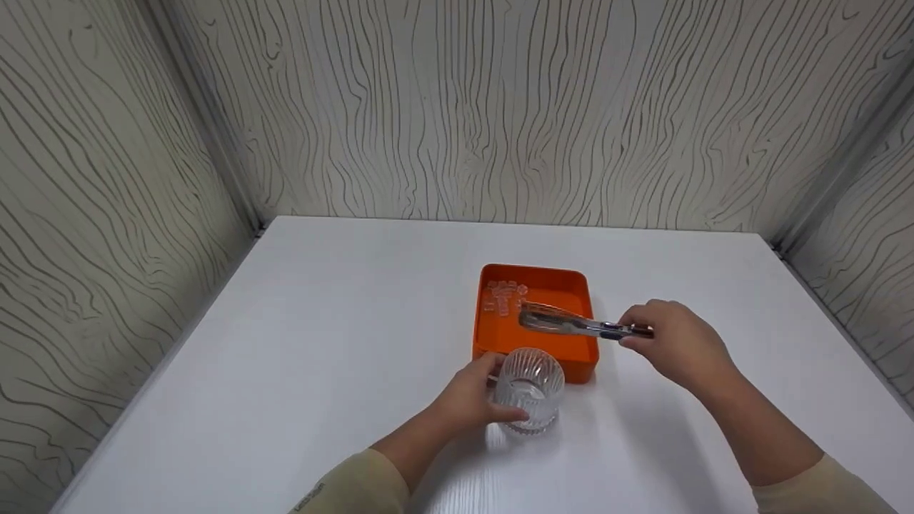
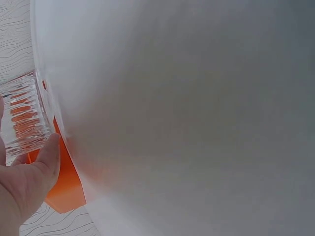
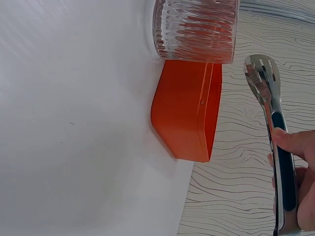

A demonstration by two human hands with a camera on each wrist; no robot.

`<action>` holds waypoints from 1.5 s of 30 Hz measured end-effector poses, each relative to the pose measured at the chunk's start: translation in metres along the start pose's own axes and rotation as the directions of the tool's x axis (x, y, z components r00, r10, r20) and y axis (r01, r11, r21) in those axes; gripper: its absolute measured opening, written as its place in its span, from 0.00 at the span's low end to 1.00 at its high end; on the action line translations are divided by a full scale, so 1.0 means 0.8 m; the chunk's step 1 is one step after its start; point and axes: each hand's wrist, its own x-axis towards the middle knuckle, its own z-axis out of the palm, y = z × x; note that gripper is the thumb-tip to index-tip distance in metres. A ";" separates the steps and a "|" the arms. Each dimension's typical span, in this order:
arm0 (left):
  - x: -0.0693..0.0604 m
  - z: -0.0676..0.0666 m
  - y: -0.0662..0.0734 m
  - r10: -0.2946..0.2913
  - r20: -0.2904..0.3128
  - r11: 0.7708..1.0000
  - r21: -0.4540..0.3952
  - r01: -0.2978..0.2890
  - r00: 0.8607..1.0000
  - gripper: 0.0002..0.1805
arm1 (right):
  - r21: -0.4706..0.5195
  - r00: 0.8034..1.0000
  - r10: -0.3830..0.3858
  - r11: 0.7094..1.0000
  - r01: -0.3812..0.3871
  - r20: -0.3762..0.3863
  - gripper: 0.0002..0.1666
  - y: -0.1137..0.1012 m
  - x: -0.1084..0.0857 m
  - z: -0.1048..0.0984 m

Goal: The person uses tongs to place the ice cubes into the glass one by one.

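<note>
My left hand (image 1: 468, 396) grips a ribbed clear glass (image 1: 530, 385) at its left side, thumb across the near face. The glass stands upright on the table, close in front of an orange tray (image 1: 535, 343). My right hand (image 1: 675, 346) holds metal tongs (image 1: 564, 323) by their dark-inlaid handle; in the right wrist view the thumb presses on the handle of the tongs (image 3: 278, 132). The tongs' heads hover over the tray, and whether anything is between them I cannot tell. Several small clear cubes (image 1: 503, 294) lie in the tray's far left part.
All this stands on a white table (image 1: 343, 321). Wood-grain patterned panels (image 1: 464, 107) rise behind the table and along its left and right sides. The tray's low walls lie between the glass and the cubes.
</note>
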 end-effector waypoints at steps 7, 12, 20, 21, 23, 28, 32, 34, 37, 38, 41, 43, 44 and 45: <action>0.001 0.000 -0.001 0.003 0.006 1.000 0.006 -0.003 1.000 0.37 | -0.007 0.999 -0.037 0.999 0.037 0.011 0.06 0.001 -0.018 -0.004; 0.001 0.000 -0.002 0.003 0.007 1.000 -0.004 -0.002 1.000 0.36 | -0.018 0.999 -0.048 0.999 0.048 0.026 0.07 0.001 -0.024 -0.001; 0.002 0.000 -0.001 -0.008 0.006 1.000 -0.028 0.008 1.000 0.36 | -0.013 0.998 -0.059 0.998 0.059 0.024 0.07 0.003 -0.027 -0.002; 0.002 0.000 -0.001 -0.009 0.007 1.000 -0.027 0.009 1.000 0.36 | -0.011 0.998 -0.058 0.998 0.059 0.025 0.07 0.003 -0.027 -0.002; 0.001 0.000 -0.001 -0.009 0.007 1.000 -0.026 0.009 1.000 0.36 | -0.011 0.998 -0.056 0.998 0.057 0.027 0.08 0.003 -0.027 -0.002; 0.001 0.000 0.000 -0.001 0.003 1.000 0.006 0.001 1.000 0.37 | -0.015 0.998 -0.056 0.998 0.057 0.025 0.08 0.003 -0.027 -0.002; 0.002 0.001 -0.001 -0.004 0.000 1.000 0.010 0.004 1.000 0.37 | -0.014 0.999 -0.047 0.999 0.047 0.027 0.08 0.003 -0.026 -0.003; 0.002 0.001 -0.001 -0.003 -0.001 1.000 0.007 0.003 1.000 0.36 | -0.011 0.999 -0.041 0.999 0.041 0.029 0.08 0.004 -0.025 -0.003; 0.002 0.000 -0.001 0.001 0.000 1.000 0.005 -0.001 1.000 0.36 | -0.005 0.999 -0.041 0.999 0.042 0.028 0.09 0.004 -0.022 -0.002; 0.002 0.000 -0.001 0.000 -0.001 1.000 0.004 0.000 1.000 0.36 | -0.003 0.999 -0.042 0.999 0.042 0.026 0.09 0.004 -0.021 -0.002; 0.002 0.000 0.000 -0.004 -0.001 1.000 0.004 0.004 1.000 0.36 | -0.004 0.999 -0.044 0.999 0.044 0.017 0.10 0.003 -0.019 0.000; 0.001 0.000 0.000 -0.008 -0.002 1.000 0.004 0.008 1.000 0.36 | -0.004 0.999 -0.046 0.999 0.046 0.011 0.11 0.003 -0.016 0.002; 0.001 0.000 0.000 -0.008 -0.002 1.000 0.004 0.008 1.000 0.36 | -0.004 0.999 -0.047 0.999 0.047 0.007 0.12 0.003 -0.015 0.003; 0.001 0.000 0.000 -0.005 -0.001 1.000 0.004 0.005 1.000 0.36 | -0.004 0.999 -0.047 0.999 0.047 0.003 0.12 0.003 -0.013 0.003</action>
